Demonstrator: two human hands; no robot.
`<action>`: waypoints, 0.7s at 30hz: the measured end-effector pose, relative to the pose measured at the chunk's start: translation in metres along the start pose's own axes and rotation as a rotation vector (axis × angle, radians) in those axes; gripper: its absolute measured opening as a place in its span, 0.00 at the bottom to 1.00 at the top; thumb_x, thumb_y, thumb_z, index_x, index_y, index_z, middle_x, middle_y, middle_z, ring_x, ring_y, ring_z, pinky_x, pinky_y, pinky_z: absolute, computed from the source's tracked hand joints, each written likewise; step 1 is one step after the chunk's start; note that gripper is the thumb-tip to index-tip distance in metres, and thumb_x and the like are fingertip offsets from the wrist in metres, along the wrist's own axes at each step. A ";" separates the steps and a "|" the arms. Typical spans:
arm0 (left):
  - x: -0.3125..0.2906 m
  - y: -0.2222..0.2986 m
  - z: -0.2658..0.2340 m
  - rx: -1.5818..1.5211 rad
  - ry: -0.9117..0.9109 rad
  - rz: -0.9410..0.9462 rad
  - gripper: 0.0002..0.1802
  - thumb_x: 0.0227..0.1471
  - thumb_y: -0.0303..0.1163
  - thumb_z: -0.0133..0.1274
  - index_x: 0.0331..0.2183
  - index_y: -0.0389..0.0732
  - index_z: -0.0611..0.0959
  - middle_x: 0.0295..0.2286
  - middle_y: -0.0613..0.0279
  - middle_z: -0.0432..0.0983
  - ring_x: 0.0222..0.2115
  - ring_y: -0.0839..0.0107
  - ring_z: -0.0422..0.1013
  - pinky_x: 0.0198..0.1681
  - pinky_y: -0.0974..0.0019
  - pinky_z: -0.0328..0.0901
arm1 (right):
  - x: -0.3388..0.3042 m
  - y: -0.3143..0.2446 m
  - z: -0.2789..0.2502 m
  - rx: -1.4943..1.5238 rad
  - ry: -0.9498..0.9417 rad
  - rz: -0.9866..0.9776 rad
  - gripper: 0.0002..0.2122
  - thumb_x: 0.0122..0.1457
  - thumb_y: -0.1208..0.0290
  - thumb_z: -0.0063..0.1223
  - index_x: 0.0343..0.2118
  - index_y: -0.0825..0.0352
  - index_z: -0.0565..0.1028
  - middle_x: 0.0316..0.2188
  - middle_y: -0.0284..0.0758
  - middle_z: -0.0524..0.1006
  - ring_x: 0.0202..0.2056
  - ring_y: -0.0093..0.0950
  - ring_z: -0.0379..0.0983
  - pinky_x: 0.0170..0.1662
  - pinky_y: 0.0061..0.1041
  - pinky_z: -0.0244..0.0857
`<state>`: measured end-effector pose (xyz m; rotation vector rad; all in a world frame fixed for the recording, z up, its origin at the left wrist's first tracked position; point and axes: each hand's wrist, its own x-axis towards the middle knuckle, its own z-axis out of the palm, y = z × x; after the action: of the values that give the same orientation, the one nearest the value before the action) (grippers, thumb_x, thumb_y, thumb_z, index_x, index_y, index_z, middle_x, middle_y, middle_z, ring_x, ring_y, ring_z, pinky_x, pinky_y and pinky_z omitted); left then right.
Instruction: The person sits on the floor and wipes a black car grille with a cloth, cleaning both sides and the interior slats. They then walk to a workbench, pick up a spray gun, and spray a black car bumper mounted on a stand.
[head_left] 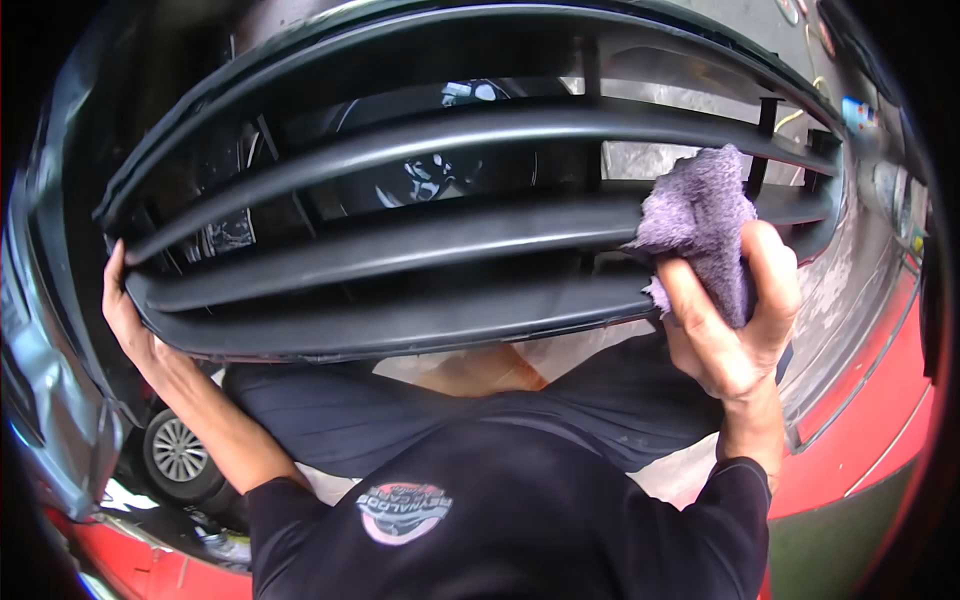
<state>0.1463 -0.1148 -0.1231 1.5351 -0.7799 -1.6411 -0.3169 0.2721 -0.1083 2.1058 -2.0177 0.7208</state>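
Observation:
A black plastic car grille (400, 262) with long curved slats spans the view in front of me, above my lap. My left hand (128, 300) grips its left end, with fingers hooked round the edge and partly hidden behind it. Bunched in my right hand (735, 325) is a purple microfiber cloth (700, 205). The cloth lies over the right part of the middle and lower slats and seems to touch them. Thumb and fingers press into it from below.
Through the slats shows a dark, shiny round shape (430, 160). A car wheel (180, 450) stands at the lower left, beside dark bodywork. Red flooring (860, 400) lies to the right, and a small blue-and-white container (857, 113) is at the far right.

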 end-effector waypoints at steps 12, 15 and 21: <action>-0.099 0.033 0.083 0.020 0.017 -0.023 0.21 0.63 0.34 0.57 0.55 0.37 0.79 0.49 0.54 0.81 0.46 0.61 0.80 0.53 0.58 0.74 | 0.019 0.035 -0.071 0.246 -0.053 0.212 0.15 0.46 0.74 0.69 0.40 0.63 0.83 0.50 0.47 0.76 0.44 0.44 0.77 0.42 0.40 0.74; -0.160 0.101 0.135 -0.079 -0.082 -0.094 0.28 0.70 0.51 0.46 0.60 0.43 0.75 0.55 0.58 0.77 0.54 0.61 0.74 0.57 0.53 0.71 | 0.036 0.035 -0.148 0.224 -0.037 0.214 0.15 0.46 0.74 0.66 0.41 0.64 0.81 0.50 0.47 0.74 0.41 0.42 0.75 0.39 0.38 0.72; -0.312 0.167 0.236 0.154 -0.229 -0.069 0.41 0.67 0.61 0.44 0.70 0.46 0.58 0.58 0.52 0.71 0.51 0.55 0.74 0.47 0.50 0.75 | 0.078 0.064 -0.294 0.183 0.016 0.331 0.16 0.47 0.75 0.64 0.41 0.64 0.81 0.48 0.45 0.73 0.41 0.41 0.73 0.41 0.37 0.70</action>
<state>-0.0681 0.0448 0.2080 1.5098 -1.0046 -1.8680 -0.4515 0.3187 0.1681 1.8608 -2.4059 1.0019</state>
